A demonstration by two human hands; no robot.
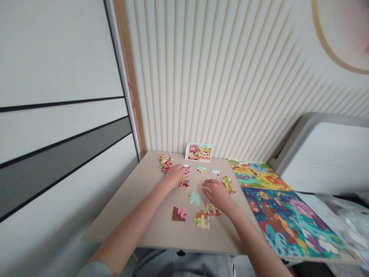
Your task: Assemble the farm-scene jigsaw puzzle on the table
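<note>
- A strip of red and purple puzzle pieces (185,181) stands upright on the table (138,217), below the picture card.
- The left hand (174,174) reaches to the strip's upper left, palm down, fingers close together; whether they pinch a piece, I cannot tell.
- The right hand (215,191) is palm down to the right of the strip, loosely spread, with a gap between thumb and forefinger.
- Beside that hand lies a yellow-green section (228,185); a mint piece (194,198) is to its left.
- Nearer the person are a brown-and-pink section (179,214), an orange-and-cream section (201,220) and a smaller brown-and-cream section (214,211).
- Beyond the hands are a red-and-mint piece (200,169) and a pale mint piece (216,172).
- A pile of loose pieces (165,163) sits at the far left.
- The picture card (199,151), showing a barn and a cow, leans against the ribbed wall (198,77).
- Rightward lie a yellow animal picture (261,176) and a dark blue one (296,223).
</note>
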